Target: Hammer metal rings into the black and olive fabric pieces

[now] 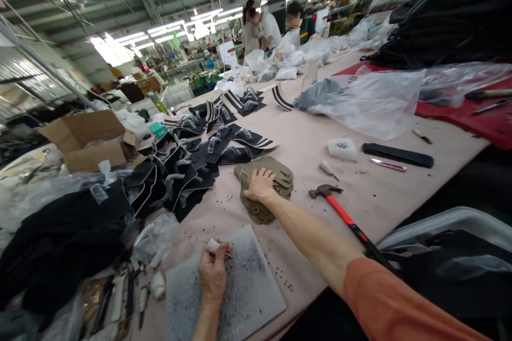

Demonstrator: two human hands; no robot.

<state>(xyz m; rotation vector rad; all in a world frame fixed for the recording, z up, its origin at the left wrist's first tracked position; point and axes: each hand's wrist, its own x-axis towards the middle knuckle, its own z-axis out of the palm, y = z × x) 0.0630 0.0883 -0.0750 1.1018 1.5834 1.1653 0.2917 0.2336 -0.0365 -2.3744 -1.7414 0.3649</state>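
My left hand (212,273) is curled tight around a small white-handled awl (215,246), its thin point over the speckled grey punching pad (240,298). My right hand (261,185) lies flat, fingers spread, on a soft stack of olive-green fabric pieces (266,181). Just to the right lies a hammer (344,213) with a red-and-black handle on the pale pink table (304,144).

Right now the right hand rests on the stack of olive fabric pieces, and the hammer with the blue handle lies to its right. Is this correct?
Not quite: the head view shows the hammer has a red handle, not blue. The right hand does rest on the stack of olive fabric pieces, with the hammer to its right.
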